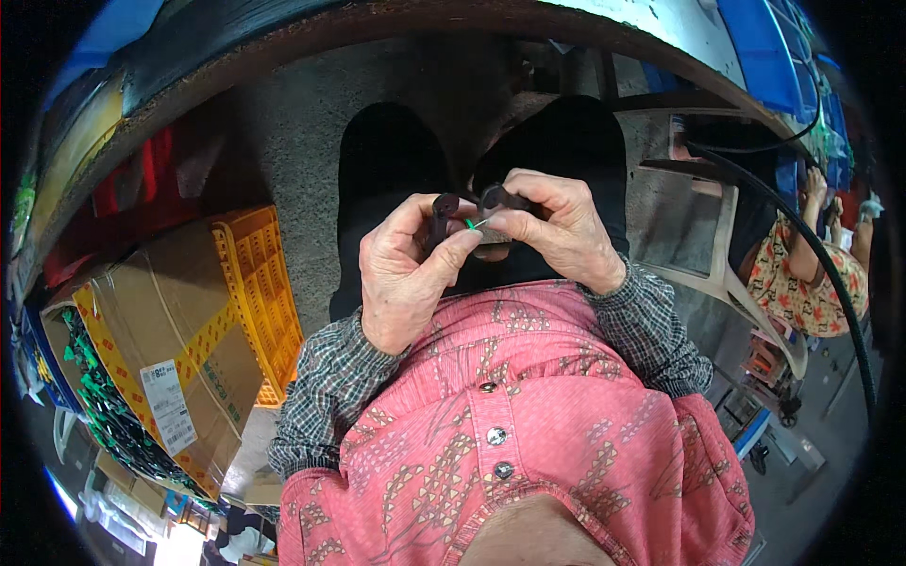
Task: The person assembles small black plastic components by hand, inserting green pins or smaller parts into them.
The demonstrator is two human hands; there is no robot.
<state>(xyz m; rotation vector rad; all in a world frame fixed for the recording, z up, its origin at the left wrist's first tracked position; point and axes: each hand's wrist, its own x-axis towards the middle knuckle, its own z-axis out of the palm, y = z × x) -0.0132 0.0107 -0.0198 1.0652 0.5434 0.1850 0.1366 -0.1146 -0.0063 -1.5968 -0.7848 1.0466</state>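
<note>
My left hand (406, 269) and my right hand (564, 226) come together in front of my lap, fingertips almost touching. Between the left thumb and fingers is a small green piece (471, 224), pinched. A thin pale tip beside it meets the right thumb and fingers, which are pinched too. Dark brown tubular pieces, one at the left index finger (445, 205) and one at the right index finger (496, 196), look like finger covers. Whether they are worn or held I cannot tell.
A worktable edge (377, 21) curves across the far side. At left stand a cardboard box (179, 325) full of green and black pieces (99, 396) and an orange crate (264, 292). On the right are a pale plastic chair (722, 255), a black cable (840, 274) and another person (802, 283).
</note>
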